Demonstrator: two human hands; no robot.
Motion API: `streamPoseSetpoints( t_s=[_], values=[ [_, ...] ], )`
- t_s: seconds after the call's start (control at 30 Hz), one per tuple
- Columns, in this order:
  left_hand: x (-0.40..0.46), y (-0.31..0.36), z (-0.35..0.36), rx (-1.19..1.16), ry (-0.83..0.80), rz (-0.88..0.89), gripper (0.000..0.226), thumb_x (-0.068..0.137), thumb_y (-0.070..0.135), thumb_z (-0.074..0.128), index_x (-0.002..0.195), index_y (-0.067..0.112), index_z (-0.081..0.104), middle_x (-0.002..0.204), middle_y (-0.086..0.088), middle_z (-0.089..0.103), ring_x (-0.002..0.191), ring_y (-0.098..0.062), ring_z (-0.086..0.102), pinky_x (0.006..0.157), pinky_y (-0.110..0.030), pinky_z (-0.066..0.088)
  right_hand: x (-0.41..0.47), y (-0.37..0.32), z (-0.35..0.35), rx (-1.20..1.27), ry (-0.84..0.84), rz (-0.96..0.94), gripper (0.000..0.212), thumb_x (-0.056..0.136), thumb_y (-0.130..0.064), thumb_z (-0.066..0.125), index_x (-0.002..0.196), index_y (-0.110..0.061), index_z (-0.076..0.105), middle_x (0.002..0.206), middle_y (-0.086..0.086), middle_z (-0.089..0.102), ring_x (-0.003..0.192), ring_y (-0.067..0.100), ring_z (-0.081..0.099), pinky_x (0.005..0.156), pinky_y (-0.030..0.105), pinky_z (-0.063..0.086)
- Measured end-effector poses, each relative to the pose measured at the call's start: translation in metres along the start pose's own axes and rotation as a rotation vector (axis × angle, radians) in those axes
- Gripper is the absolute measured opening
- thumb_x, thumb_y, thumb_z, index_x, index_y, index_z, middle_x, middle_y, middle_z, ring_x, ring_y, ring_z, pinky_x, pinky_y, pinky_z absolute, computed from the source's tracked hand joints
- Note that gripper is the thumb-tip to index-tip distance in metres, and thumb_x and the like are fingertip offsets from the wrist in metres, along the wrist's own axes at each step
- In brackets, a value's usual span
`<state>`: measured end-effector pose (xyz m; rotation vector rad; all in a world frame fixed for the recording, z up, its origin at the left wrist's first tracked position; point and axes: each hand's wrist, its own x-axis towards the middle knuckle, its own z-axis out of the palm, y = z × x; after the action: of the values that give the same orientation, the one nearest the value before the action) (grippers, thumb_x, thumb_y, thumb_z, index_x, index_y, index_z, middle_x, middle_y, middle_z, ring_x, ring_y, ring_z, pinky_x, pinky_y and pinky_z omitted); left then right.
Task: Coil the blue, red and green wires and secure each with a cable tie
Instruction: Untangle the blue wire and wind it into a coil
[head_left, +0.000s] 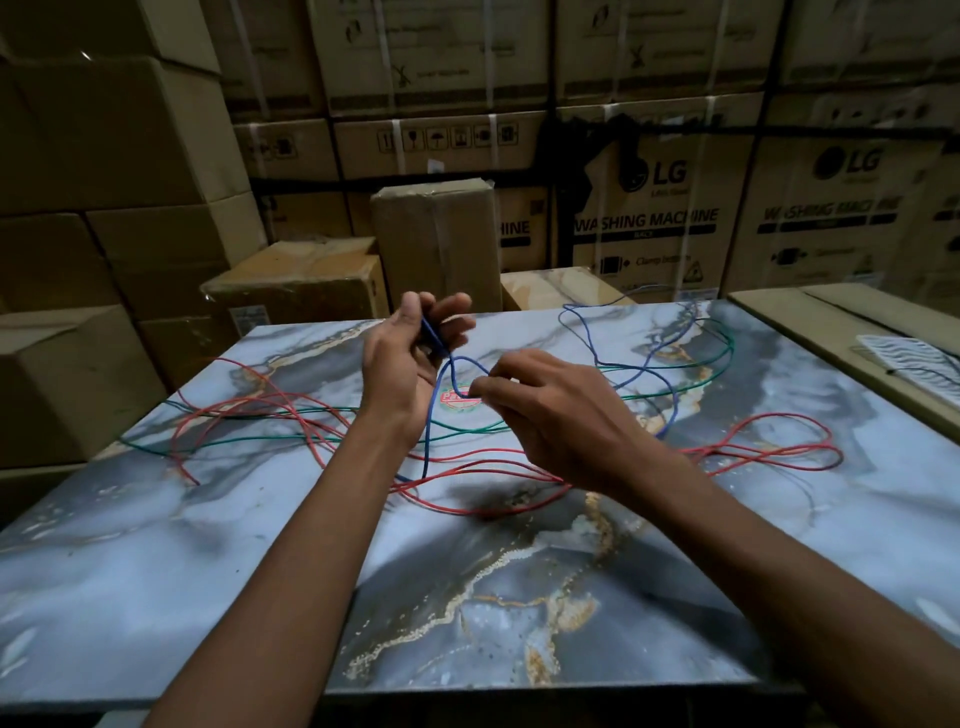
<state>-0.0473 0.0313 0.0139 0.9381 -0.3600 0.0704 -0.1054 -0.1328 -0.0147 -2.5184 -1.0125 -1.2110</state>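
Marbled blue-grey tabletop (208, 545) fills the lower frame, cardboard boxes (649, 208) stacked behind. Left hand (410, 358) grips blue wire (644, 369) loops; right hand (545, 410) fingers pinch it at centre. Red wire (249, 410) and green wire (675, 392) sprawl across mid-frame.

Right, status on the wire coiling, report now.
Left hand grips first blue wire loops; right hand pinches the strand, feeding. Red wire and green wire loose on table, crossing blue. No tie on.
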Motion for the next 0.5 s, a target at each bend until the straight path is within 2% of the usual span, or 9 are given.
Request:
streamPoseSetpoints(
  t_s=[0.07, 0.17, 0.37, 0.43, 0.5],
  values=[
    [-0.004, -0.002, 0.003, 0.129, -0.079, 0.022, 0.028, 0.108, 0.021, 0.033, 0.094, 0.01, 0.055, 0.084, -0.005, 0.077, 0.072, -0.017, 0.072, 0.071, -0.029, 0.058, -0.001, 0.001, -0.002, 0.022, 0.057, 0.023, 0.015, 0.098, -0.011, 0.063, 0.109, -0.012, 0.073, 0.097, 0.008, 0.066, 0.078, 0.028, 0.059, 0.051, 0.041, 0.05],
    [-0.008, -0.009, 0.007, 0.288, -0.147, 0.029, 0.029, 0.108, 0.018, 0.033, 0.094, 0.007, 0.057, 0.077, -0.001, 0.075, 0.07, -0.012, 0.07, 0.067, -0.023, 0.054, -0.002, 0.004, -0.007, 0.026, 0.179, 0.077, 0.015, 0.099, -0.016, 0.063, 0.105, -0.015, 0.077, 0.1, 0.009, 0.063, 0.066, 0.022, 0.055, 0.048, 0.038, 0.048],
    [-0.013, -0.023, 0.011, 0.544, -0.291, 0.059, 0.034, 0.107, 0.019, 0.038, 0.086, 0.007, 0.061, 0.065, 0.002, 0.062, 0.059, -0.011, 0.055, 0.062, -0.026, 0.045, -0.002, 0.014, -0.012, 0.026, 0.342, 0.119, 0.012, 0.095, -0.022, 0.073, 0.102, -0.018, 0.081, 0.09, 0.006, 0.065, 0.055, 0.017, 0.049, 0.045, 0.038, 0.045],
    [-0.017, -0.024, 0.013, 0.531, -0.356, 0.021, 0.037, 0.107, 0.018, 0.035, 0.081, 0.005, 0.059, 0.059, -0.003, 0.059, 0.052, -0.014, 0.05, 0.056, -0.027, 0.041, -0.002, 0.018, -0.015, 0.065, 0.389, 0.165, 0.013, 0.092, -0.025, 0.077, 0.1, -0.015, 0.081, 0.087, 0.005, 0.067, 0.058, 0.012, 0.052, 0.048, 0.035, 0.046],
    [-0.019, -0.025, 0.016, 0.404, -0.366, -0.076, 0.038, 0.108, 0.017, 0.032, 0.078, 0.005, 0.054, 0.054, -0.002, 0.048, 0.048, -0.012, 0.039, 0.054, -0.028, 0.033, -0.002, 0.024, -0.017, 0.136, 0.441, 0.255, 0.016, 0.088, -0.027, 0.081, 0.097, -0.013, 0.081, 0.084, 0.003, 0.067, 0.061, -0.003, 0.047, 0.055, 0.021, 0.04]
  ],
)
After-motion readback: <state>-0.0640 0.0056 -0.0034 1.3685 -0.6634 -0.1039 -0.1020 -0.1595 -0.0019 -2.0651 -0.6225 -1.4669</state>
